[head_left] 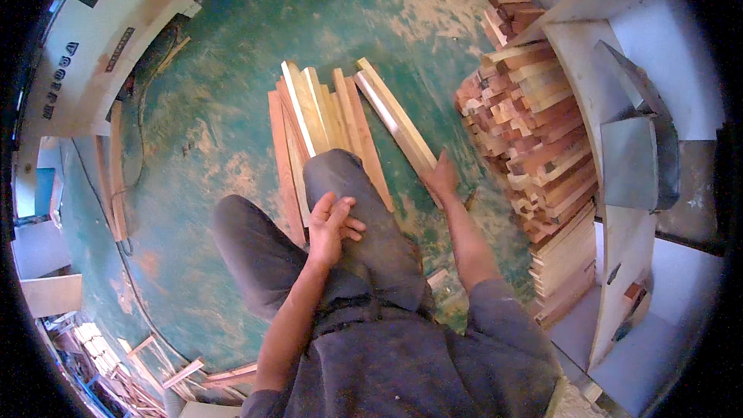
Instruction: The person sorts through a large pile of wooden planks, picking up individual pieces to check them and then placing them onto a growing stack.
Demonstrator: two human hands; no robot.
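Observation:
My right hand (441, 179) is closed round the near end of a pale wooden strip (396, 122), which slants away to the far left. Over my right thigh, my left hand (333, 224) hovers or rests with loosely bent fingers apart, holding nothing. Several long wooden strips (313, 108), some pale and some reddish, lie side by side just beyond and partly under my right knee. My leg hides the near ends of several of them.
On the right rises a tall stack of wooden strips (534, 116) beside a pale machine or cabinet panel (584, 101). A light-coloured machine (101, 54) stands at the far left, with a dark cable (131, 282) on the green, sawdust-strewn floor (209, 147). Scrap wood (186, 371) lies at lower left.

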